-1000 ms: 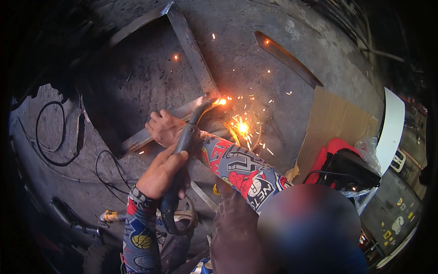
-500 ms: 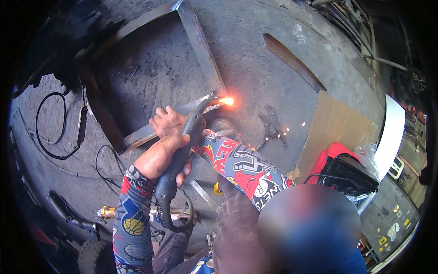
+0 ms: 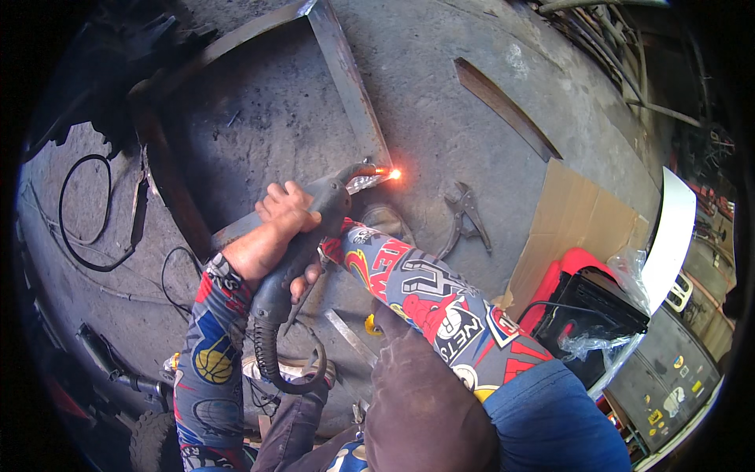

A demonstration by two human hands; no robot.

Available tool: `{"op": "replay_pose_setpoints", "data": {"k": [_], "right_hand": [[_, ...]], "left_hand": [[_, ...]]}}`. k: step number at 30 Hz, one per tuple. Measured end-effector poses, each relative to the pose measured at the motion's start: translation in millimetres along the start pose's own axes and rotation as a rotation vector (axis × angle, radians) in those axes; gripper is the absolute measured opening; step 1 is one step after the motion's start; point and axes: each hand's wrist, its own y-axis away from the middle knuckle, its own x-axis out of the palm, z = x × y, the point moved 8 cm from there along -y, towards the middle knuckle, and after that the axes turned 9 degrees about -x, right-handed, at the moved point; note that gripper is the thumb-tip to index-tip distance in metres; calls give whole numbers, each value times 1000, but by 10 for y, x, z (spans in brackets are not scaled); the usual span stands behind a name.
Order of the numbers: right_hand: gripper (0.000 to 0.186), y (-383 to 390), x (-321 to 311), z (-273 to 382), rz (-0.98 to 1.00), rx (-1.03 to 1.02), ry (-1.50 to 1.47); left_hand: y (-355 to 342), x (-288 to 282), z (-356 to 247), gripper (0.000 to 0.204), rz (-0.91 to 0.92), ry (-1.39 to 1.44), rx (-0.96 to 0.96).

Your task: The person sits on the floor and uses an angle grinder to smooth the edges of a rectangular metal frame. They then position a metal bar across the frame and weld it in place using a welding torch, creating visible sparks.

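Observation:
My left hand point(image 3: 263, 248) grips a black welding torch point(image 3: 279, 303), whose curved neck reaches a glowing tip point(image 3: 393, 174) at the near right corner of a square steel angle frame point(image 3: 343, 95). Behind the torch, my right hand point(image 3: 281, 200) has its fingers curled on the frame's near bar, its palm and wrist partly hidden by my left hand and the torch. Locking pliers point(image 3: 465, 216) lie on the concrete right of the glow. A short steel strip point(image 3: 350, 334) lies beside my legs.
A loose steel bar point(image 3: 503, 106) lies at upper right, above cardboard point(image 3: 578, 212), a red-and-black case point(image 3: 590, 311) and a white curved panel point(image 3: 668, 224). Black cables point(image 3: 98, 267) loop at left, near dark machinery point(image 3: 98, 75). Pipes point(image 3: 605, 43) line the upper right edge.
The spray of sparks has died away, leaving a smaller glow at the torch tip. My left hand and the torch's handle have shifted slightly down and left.

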Motion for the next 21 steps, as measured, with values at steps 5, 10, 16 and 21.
{"op": "replay_pose_setpoints", "data": {"k": [5, 10, 16, 21], "right_hand": [[28, 113, 67, -217, -734, -39, -1737], [24, 206, -227, -51, -235, -124, -338], [20, 138, -460, -8, -160, -183, 31], [13, 109, -567, 0, -213, -206, 76]], "left_hand": [[3, -9, 14, 41, 11, 1, -15], [3, 5, 13, 44, 69, 32, -20], [-7, -8, 104, 45, 20, 28, -82], [-8, 38, 134, 45, 46, 59, -99]]}}
